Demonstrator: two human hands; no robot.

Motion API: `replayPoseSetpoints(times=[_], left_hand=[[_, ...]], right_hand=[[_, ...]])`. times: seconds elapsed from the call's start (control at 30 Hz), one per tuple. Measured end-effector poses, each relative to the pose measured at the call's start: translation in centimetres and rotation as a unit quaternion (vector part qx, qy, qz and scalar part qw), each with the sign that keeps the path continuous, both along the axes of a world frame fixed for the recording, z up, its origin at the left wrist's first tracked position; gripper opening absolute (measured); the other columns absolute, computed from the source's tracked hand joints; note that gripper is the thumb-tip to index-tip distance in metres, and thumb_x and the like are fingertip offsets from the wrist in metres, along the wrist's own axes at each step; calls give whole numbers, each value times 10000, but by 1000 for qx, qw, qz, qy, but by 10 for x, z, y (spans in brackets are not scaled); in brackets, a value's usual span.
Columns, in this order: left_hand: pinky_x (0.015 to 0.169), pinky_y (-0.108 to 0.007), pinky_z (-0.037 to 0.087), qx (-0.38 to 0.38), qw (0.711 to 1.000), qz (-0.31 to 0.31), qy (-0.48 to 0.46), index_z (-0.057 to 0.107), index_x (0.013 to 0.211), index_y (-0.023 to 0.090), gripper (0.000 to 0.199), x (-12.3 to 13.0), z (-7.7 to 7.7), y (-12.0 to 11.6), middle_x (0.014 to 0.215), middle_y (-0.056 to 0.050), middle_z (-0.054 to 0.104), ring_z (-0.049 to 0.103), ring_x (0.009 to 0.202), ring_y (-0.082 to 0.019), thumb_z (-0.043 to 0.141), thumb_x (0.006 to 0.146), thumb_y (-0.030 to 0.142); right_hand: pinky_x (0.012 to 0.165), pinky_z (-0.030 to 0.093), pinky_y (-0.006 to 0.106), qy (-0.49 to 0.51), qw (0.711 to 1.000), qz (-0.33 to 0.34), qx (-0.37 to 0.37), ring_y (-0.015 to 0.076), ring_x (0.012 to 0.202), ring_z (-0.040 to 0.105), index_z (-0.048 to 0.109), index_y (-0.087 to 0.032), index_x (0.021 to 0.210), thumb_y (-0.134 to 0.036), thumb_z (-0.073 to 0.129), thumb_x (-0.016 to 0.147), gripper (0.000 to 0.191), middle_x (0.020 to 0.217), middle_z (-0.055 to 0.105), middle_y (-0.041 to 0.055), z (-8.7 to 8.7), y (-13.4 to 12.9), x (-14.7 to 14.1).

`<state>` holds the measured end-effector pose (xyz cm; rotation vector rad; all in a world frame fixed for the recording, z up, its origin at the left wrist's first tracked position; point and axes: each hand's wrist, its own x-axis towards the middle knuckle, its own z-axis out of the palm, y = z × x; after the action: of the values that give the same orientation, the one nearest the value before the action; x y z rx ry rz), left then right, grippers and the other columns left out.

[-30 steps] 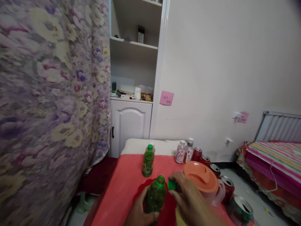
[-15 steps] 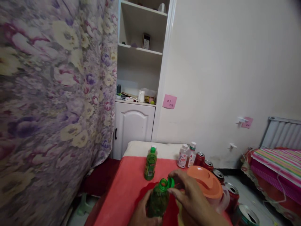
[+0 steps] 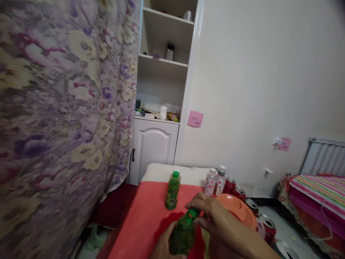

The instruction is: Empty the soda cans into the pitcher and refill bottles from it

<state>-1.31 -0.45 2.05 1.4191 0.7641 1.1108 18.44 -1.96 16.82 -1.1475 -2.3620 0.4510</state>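
Note:
Wrapped round the body of a green plastic bottle [image 3: 183, 235], my left hand [image 3: 164, 242] holds it near the table's front. My right hand [image 3: 212, 217] pinches a green bottle cap [image 3: 193, 212] at the bottle's mouth; whether the cap is threaded on cannot be told. Just beyond stands a second green bottle [image 3: 172, 192], upright with its green cap on and a label round it. Behind that one, a white cap of another bottle [image 3: 177, 170] peeks out. An orange lid [image 3: 237, 208] lies to the right, partly covered by my right forearm.
Two clear labelled bottles [image 3: 209, 183] stand at the back right of the red-and-white table cover [image 3: 151, 196]. Several drink cans [image 3: 239, 193] line the right edge. A floral curtain [image 3: 67, 126] hangs at left, beside a white cabinet [image 3: 156, 142]. A striped bed [image 3: 323, 187] is at far right.
My right hand has brought the cap from beside the open bottle mouth onto it. The bottle stays in my left hand. The view has tilted slightly upward.

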Motion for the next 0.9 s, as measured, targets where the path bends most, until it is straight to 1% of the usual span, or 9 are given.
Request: replayPoseSetpoints(times=[0.13, 0.23, 0.37, 0.47, 0.57, 0.67, 0.73, 0.83, 0.9], left_hand=[[978, -433, 487, -17, 1000, 3, -1, 642, 1244, 171, 775, 2, 8, -5, 1144, -123, 743, 659, 1079, -351, 870, 512, 289], [981, -449, 493, -18, 1000, 3, 0, 641, 1267, 178, 783, 2, 12, -8, 1126, -120, 743, 668, 1038, -341, 882, 536, 324], [969, -435, 495, -11, 1000, 7, -3, 638, 1294, 204, 813, 2, 9, -7, 1080, -93, 734, 656, 1032, -328, 904, 543, 369], [935, -424, 505, -8, 1000, 10, 5, 640, 1296, 216, 817, 2, 5, -5, 995, -70, 729, 655, 989, -315, 905, 545, 393], [908, -410, 515, 3, 1000, 15, 16, 668, 1247, 215, 741, 2, 1, -4, 986, -71, 733, 659, 997, -318, 894, 566, 399], [896, -413, 524, 13, 1000, 15, 15, 665, 1256, 191, 729, 0, -3, -1, 1042, -101, 747, 671, 988, -323, 866, 571, 338], [939, -435, 519, 13, 1000, 13, 11, 650, 1275, 168, 765, 0, -3, 0, 1097, -128, 750, 677, 1014, -340, 839, 538, 246], [1000, -457, 501, -8, 1000, 16, 21, 639, 1265, 148, 753, 1, 5, -2, 1147, -153, 745, 676, 1082, -363, 787, 527, 151], [983, -450, 511, -21, 999, 22, 42, 640, 1255, 140, 698, 3, 15, -6, 1135, -160, 747, 679, 1090, -362, 761, 568, 137]], right_hand=[[898, 522, 327, -48, 999, 19, -12, 205, 1006, 684, 718, -251, 1188, -91, 585, 872, 378, 1154, 706, 74, 10, -2, -4], [877, 523, 317, -70, 997, 21, -6, 203, 978, 695, 709, -247, 1185, -83, 542, 873, 390, 1139, 721, 68, 18, -4, -5], [879, 523, 311, -77, 996, 38, 2, 198, 977, 700, 714, -249, 1097, -69, 506, 868, 358, 1114, 731, 52, 21, -3, -4], [895, 530, 307, -72, 996, 58, 6, 189, 998, 694, 720, -258, 1110, -32, 505, 831, 419, 1141, 716, 52, 18, 2, -2], [872, 537, 283, -59, 995, 85, 4, 165, 967, 692, 738, -264, 1080, 11, 482, 799, 469, 1109, 720, 33, 18, 4, -3], [833, 536, 260, -76, 991, 108, 21, 148, 920, 686, 751, -217, 1047, 42, 430, 821, 471, 1077, 741, 42, 23, 3, -7], [793, 532, 252, -100, 988, 111, 32, 148, 888, 681, 753, -190, 1048, 36, 434, 856, 436, 1060, 745, 53, 27, 1, -8], [742, 512, 255, -129, 987, 88, 45, 154, 856, 681, 751, -197, 1039, -12, 497, 901, 344, 1035, 739, 51, 29, 1, -8], [720, 493, 269, -153, 984, 64, 59, 171, 856, 689, 740, -219, 1050, -78, 588, 906, 252, 1045, 743, 48, 29, 2, -7]])
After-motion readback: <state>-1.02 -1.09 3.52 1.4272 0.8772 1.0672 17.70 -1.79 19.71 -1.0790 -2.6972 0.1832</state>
